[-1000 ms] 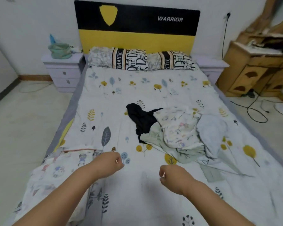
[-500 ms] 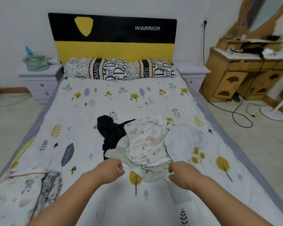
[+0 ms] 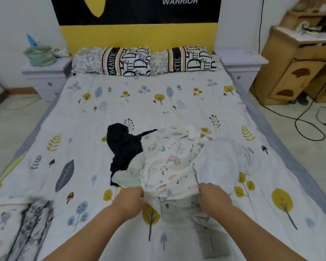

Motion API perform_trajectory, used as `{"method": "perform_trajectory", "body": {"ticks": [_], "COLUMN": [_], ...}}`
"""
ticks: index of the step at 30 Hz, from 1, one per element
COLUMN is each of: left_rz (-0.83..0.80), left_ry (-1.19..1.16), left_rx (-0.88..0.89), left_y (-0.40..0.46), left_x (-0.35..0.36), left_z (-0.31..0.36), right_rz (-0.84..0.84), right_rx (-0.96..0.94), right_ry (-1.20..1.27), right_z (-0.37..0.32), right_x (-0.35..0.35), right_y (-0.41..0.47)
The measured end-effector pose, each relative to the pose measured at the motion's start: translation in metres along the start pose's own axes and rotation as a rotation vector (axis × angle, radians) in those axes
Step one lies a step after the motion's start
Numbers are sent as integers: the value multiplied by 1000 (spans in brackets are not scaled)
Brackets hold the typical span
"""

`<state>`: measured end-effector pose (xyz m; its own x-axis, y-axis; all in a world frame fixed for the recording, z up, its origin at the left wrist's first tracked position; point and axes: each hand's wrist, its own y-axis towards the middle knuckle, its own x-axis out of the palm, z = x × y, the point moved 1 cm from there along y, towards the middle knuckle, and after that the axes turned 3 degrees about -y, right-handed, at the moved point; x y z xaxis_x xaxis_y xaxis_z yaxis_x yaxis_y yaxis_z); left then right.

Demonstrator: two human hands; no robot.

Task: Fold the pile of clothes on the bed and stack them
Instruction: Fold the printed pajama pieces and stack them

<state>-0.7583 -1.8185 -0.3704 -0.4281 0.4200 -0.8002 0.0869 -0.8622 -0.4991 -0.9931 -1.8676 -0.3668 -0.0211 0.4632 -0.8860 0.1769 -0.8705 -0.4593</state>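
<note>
Fingers of the left hand (image 3: 129,201) are curling onto the near-left edge of the cartoon-print garment (image 3: 167,164), apparently pinching it, while fingers of the right hand (image 3: 214,197) are curling at its near-right edge; whether the right hand is actually gripping cloth cannot be told, as its knuckles are hiding the fingertips. Lying mid-bed, slightly right of centre, the pile is comprising the print garment on top, a black garment (image 3: 123,147) spreading to its far left, a pale green garment (image 3: 179,208) emerging beneath toward the near side, and a pale grey-white garment (image 3: 222,159) bunching to the right. Resting on the leaf-patterned bed sheet (image 3: 79,117), at the near-left corner, is a blurred patterned fabric (image 3: 19,225). Judged step: selecting the top garment for folding. The next move is likely calling for lifting it free of the pile and spreading it flat on open sheet nearer the person.
</note>
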Motion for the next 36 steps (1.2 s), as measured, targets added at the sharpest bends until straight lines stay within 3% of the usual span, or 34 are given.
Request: {"method": "perform_trajectory", "body": {"ticks": [6,10,16,20,23,26,29,36], "left_rz": [12,127,-4,119,67,52,134,295], "left_ry": [25,75,81,-77,-370,-547,-665,-1148], "left_rx": [43,56,36,211,231,226,239,493], "left_y": [66,107,148,148,135,114,91,5], "left_x": [42,67,94,90,60,17,-38,-185], "left_z": [7,9,-1,2,8,26,54,120], "right_rz": [105,97,292,167,111,350,467,513], "right_rx": [189,299,50,-125,-178,-201,-243,-165], "right_ry": [41,112,22,-99,-95,168,504,721], "right_z": [16,25,-1,-25,-35,-37,-33,-17], "right_x": [52,76,98,109,104,69,10,-95], "right_y": [69,106,124,119,108,96,77,24]}}
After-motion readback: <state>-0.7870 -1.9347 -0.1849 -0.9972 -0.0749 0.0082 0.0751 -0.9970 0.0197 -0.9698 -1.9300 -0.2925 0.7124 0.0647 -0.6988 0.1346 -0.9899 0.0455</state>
